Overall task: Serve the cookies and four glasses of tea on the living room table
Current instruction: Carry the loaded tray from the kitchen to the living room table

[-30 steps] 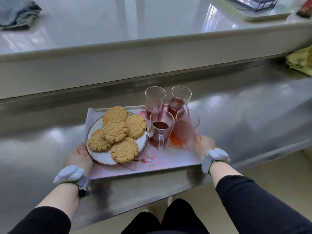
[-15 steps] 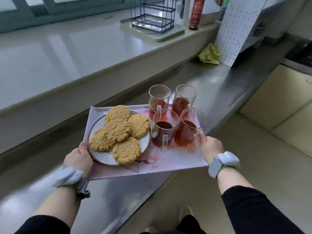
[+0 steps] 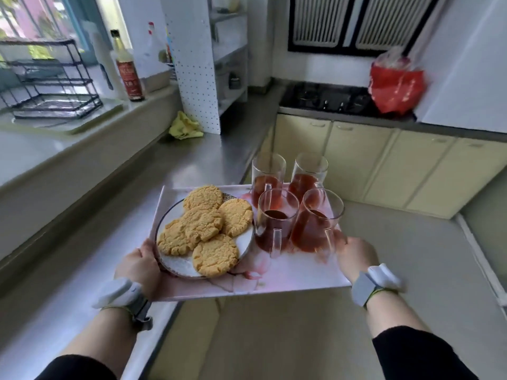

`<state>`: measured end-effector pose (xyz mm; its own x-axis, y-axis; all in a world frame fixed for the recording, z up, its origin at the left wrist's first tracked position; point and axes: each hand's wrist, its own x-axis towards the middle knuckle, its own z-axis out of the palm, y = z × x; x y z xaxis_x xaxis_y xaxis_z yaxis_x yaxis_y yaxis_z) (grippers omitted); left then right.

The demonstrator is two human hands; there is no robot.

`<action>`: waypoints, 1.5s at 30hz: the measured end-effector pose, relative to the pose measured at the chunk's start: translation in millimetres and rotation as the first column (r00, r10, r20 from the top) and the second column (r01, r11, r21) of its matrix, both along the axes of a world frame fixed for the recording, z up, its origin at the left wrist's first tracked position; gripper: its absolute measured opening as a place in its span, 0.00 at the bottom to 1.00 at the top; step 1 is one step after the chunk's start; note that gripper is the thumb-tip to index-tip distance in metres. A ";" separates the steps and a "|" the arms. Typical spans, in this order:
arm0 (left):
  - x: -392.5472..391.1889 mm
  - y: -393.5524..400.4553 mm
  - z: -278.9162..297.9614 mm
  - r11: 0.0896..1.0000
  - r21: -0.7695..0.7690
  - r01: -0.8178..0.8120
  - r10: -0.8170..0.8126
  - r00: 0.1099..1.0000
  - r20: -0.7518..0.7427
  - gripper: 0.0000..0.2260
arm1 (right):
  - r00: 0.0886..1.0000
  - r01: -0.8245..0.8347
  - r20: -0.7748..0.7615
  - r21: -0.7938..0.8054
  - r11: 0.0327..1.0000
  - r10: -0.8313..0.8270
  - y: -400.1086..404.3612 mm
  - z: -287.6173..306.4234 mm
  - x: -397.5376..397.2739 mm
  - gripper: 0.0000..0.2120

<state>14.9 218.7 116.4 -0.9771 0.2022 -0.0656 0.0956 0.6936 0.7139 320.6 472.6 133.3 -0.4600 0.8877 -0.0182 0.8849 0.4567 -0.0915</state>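
Loaded tray (image 3: 288, 278), carrying plate (image 3: 175, 263) of cookies (image 3: 204, 224) beside four glasses of tea (image 3: 295, 212), being gripped at its edges by left hand (image 3: 138, 266) and right hand (image 3: 354, 256), in kitchen; living room table not in view, serving pending.

A steel counter (image 3: 208, 152) runs beneath a bright window (image 3: 35, 20). Pale yellow cabinets (image 3: 356, 160) stand under a black stove (image 3: 323, 98). The floor (image 3: 397, 270) is grey.

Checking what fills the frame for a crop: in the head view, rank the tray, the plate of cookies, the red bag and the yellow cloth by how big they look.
1. tray
2. plate
3. red bag, though it lies farther off, so its true size is unsure
4. yellow cloth, also farther off
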 end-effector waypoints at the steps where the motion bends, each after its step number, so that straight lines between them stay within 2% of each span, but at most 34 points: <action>1: 15.6 31.0 -0.9 0.999 0.010 0.039 -0.039 0.999 -0.003 0.24 | 0.999 0.044 -0.014 0.011 0.999 -0.044 11.3 4.7 27.6 0.17; 4: 49.5 90.8 -0.5 0.993 0.013 0.119 -0.119 0.993 -0.008 0.24 | 0.997 0.068 0.033 0.007 0.998 -0.068 38.7 7.2 83.9 0.18; 7: 99.7 161.2 4.0 0.961 -0.046 0.271 -0.271 0.962 0.002 0.25 | 0.962 0.265 -0.048 -0.071 0.962 -0.268 60.1 14.9 153.6 0.17; 8: 121.8 187.6 6.0 0.946 -0.050 0.320 -0.320 0.947 0.009 0.25 | 0.953 0.299 -0.042 -0.034 0.954 -0.300 69.1 13.2 184.3 0.16; 10: 160.7 232.0 9.9 0.915 -0.033 0.401 -0.400 0.916 0.037 0.25 | 0.898 0.423 -0.096 -0.078 0.903 -0.429 78.5 15.6 233.8 0.14; 13: 224.9 300.1 17.7 0.826 -0.047 0.561 -0.558 0.827 0.064 0.25 | 0.765 0.600 -0.172 -0.164 0.783 -0.621 90.3 12.4 306.7 0.16; 16: 294.3 369.9 25.5 0.703 -0.076 0.707 -0.702 0.707 0.080 0.24 | 0.566 0.766 -0.204 -0.230 0.601 -0.799 94.1 7.5 378.6 0.24; 18: 322.2 401.4 23.4 0.643 -0.109 0.758 -0.756 0.651 0.065 0.24 | 0.487 0.807 -0.232 -0.247 0.536 -0.842 93.3 7.7 404.2 0.22; 19: 327.8 409.4 22.9 0.619 -0.125 0.775 -0.776 0.629 0.056 0.25 | 0.470 0.808 -0.252 -0.263 0.527 -0.846 92.8 10.3 407.6 0.21; 20: 349.1 429.6 22.9 0.554 -0.157 0.818 -0.824 0.565 0.038 0.25 | 0.415 0.831 -0.270 -0.276 0.483 -0.869 92.1 11.0 423.9 0.20; 22: 395.2 476.3 17.1 0.427 -0.165 0.889 -0.899 0.437 0.033 0.24 | 0.294 0.880 -0.291 -0.288 0.377 -0.910 93.5 11.2 457.1 0.20; 24: 450.4 529.0 12.1 0.267 -0.172 0.948 -0.963 0.270 -0.001 0.23 | 0.223 0.912 -0.275 -0.280 0.300 -0.935 97.3 10.5 492.1 0.18; 25: 456.5 535.0 9.3 0.265 -0.171 0.949 -0.962 0.273 0.024 0.25 | 0.218 0.916 -0.272 -0.274 0.293 -0.937 97.2 12.1 496.0 0.18; 26: 494.4 570.4 2.1 0.207 -0.184 0.961 -0.977 0.213 0.014 0.26 | 0.132 0.943 -0.268 -0.261 0.204 -0.954 101.1 14.2 520.3 0.20; 27: 506.9 578.9 3.7 0.182 -0.169 0.969 -0.982 0.188 0.019 0.28 | 0.088 0.949 -0.277 -0.270 0.165 -0.957 101.9 18.5 525.2 0.22; 28: 508.5 580.6 1.5 0.190 -0.169 0.967 -0.981 0.192 -0.003 0.29 | 0.085 0.948 -0.267 -0.274 0.161 -0.960 102.4 18.9 526.9 0.23; 29: 547.0 603.0 6.0 0.127 -0.162 0.979 -0.992 0.125 -0.017 0.30 | 0.012 0.954 -0.251 -0.288 0.087 -0.968 106.2 23.3 547.4 0.23; 30: 556.4 606.2 2.9 0.122 -0.195 0.973 -0.991 0.109 -0.076 0.31 | -0.004 0.951 -0.231 -0.301 0.068 -0.973 107.7 25.5 552.7 0.23; 31: 582.1 619.4 12.7 0.043 -0.256 0.966 -0.992 0.011 -0.125 0.31 | -0.053 0.945 -0.233 -0.325 0.026 -0.971 109.8 29.9 564.6 0.25; 32: 587.9 622.7 11.3 0.028 -0.265 0.964 -0.987 -0.016 -0.160 0.30 | -0.085 0.941 -0.280 -0.338 0.015 -0.956 111.3 29.5 567.3 0.26; 33: 640.9 644.1 17.8 -0.083 -0.293 0.952 -0.978 -0.134 -0.159 0.29 | -0.190 0.933 -0.276 -0.350 -0.085 -0.942 109.5 30.3 598.6 0.26; 34: 655.4 651.4 13.8 -0.135 -0.309 0.941 -0.968 -0.192 -0.161 0.28 | -0.212 0.929 -0.278 -0.356 -0.104 -0.937 111.4 30.9 606.9 0.24; 35: 688.0 662.1 22.6 -0.235 -0.336 0.912 -0.943 -0.298 -0.149 0.26 | -0.248 0.921 -0.295 -0.368 -0.129 -0.923 111.8 33.9 624.0 0.22; 36: 694.0 667.4 21.4 -0.242 -0.305 0.921 -0.955 -0.281 -0.092 0.24 | -0.274 0.914 -0.300 -0.376 -0.150 -0.914 113.1 31.8 626.9 0.21; 37: 771.0 684.2 17.1 -0.270 -0.305 0.913 -0.952 -0.300 -0.056 0.23 | -0.348 0.901 -0.291 -0.367 -0.231 -0.891 110.4 29.8 673.6 0.21; 38: 791.1 693.3 12.9 -0.258 -0.283 0.924 -0.964 -0.265 0.013 0.23 | -0.380 0.890 -0.297 -0.375 -0.259 -0.876 110.4 27.2 688.1 0.23; 39: 793.5 690.3 18.3 -0.281 -0.328 0.902 -0.954 -0.299 -0.003 0.22 | -0.407 0.882 -0.310 -0.380 -0.280 -0.859 112.5 27.6 688.6 0.25; 40: 839.9 694.0 8.2 -0.337 -0.317 0.887 -0.934 -0.357 -0.005 0.20 | -0.439 0.877 -0.334 -0.360 -0.317 -0.834 109.6 19.0 724.7 0.26; 41: 851.0 695.3 6.6 -0.350 -0.376 0.858 -0.922 -0.386 -0.022 0.19 | -0.461 0.870 -0.336 -0.357 -0.341 -0.821 108.4 16.0 733.8 0.26; 43: 873.6 700.0 4.3 -0.379 -0.341 0.860 -0.913 -0.407 -0.012 0.18 | -0.456 0.870 -0.322 -0.358 -0.339 -0.830 108.3 16.3 757.3 0.26; 45: 923.8 709.7 -0.7 -0.410 -0.333 0.849 -0.892 -0.450 -0.049 0.19 | -0.498 0.850 -0.314 -0.359 -0.385 -0.808 109.9 14.5 801.5 0.26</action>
